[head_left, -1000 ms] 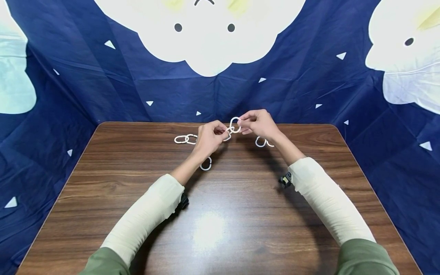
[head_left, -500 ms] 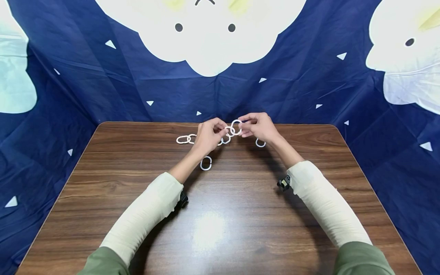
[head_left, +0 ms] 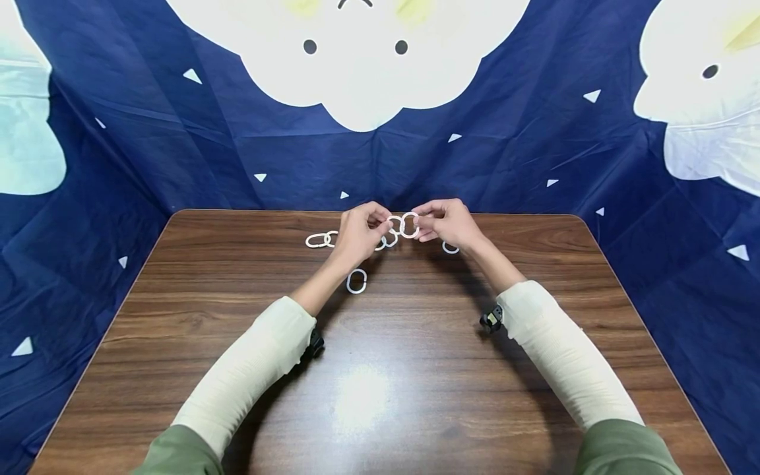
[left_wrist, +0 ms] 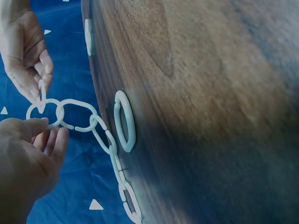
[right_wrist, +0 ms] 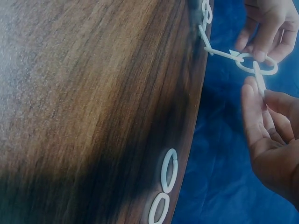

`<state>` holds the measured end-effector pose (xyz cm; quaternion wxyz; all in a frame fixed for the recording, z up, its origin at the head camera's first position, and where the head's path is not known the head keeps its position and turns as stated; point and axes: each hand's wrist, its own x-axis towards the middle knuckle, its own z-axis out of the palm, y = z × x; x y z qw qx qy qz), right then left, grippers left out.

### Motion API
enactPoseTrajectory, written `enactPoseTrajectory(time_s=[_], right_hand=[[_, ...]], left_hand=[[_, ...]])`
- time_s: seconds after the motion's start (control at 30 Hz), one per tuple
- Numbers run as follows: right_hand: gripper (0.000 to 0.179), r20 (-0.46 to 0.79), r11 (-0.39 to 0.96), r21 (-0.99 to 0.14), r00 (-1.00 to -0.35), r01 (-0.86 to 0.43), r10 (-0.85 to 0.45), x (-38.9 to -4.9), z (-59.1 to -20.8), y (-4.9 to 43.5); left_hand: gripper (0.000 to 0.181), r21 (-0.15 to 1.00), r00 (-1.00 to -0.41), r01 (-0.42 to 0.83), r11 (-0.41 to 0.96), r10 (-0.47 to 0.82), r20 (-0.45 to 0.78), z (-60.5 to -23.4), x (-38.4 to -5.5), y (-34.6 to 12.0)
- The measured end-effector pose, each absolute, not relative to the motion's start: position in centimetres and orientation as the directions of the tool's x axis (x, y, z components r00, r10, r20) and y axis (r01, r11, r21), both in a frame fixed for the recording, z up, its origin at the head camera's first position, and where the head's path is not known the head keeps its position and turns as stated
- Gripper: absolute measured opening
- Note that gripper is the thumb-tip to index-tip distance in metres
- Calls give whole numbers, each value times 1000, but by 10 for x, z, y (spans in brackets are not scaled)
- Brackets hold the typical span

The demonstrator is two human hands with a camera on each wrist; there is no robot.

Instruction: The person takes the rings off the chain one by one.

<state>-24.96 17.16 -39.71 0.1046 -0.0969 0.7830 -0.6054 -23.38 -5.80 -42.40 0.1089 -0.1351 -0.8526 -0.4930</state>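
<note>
In the head view, my left hand (head_left: 361,234) pinches the end link of a white plastic chain (head_left: 316,247) between thumb and fingers. The chain's other links trail down onto the tabletop at the left. My right hand (head_left: 448,221) pinches a white plastic link (head_left: 418,231) by its edge. In the right wrist view, this link (right_wrist: 259,79) passes through the end link (right_wrist: 272,73) held by the left hand (right_wrist: 271,23). Whether its slit is fully past the other rim cannot be made out. Both hands hold the links above the table's far edge.
One loose white link (left_wrist: 131,126) lies on the wooden table (head_left: 415,369) nearer than the chain. Two more links (right_wrist: 164,175) rest near the far edge, below the right hand. Behind that edge hangs a blue cloth (head_left: 285,158) with white shapes.
The right hand has moved slightly down with its link, which now hangs lower beside the left hand's link. The left hand has shifted slightly left, and more chain shows below its fingers.
</note>
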Motion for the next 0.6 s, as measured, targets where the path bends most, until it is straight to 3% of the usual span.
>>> enactPoseTrajectory(time_s=[0.6], right_hand=[[33, -70, 194, -981, -960, 17, -269, -246, -402, 173]], left_hand=[[5, 808, -928, 368, 461, 122, 353, -423, -232, -54]])
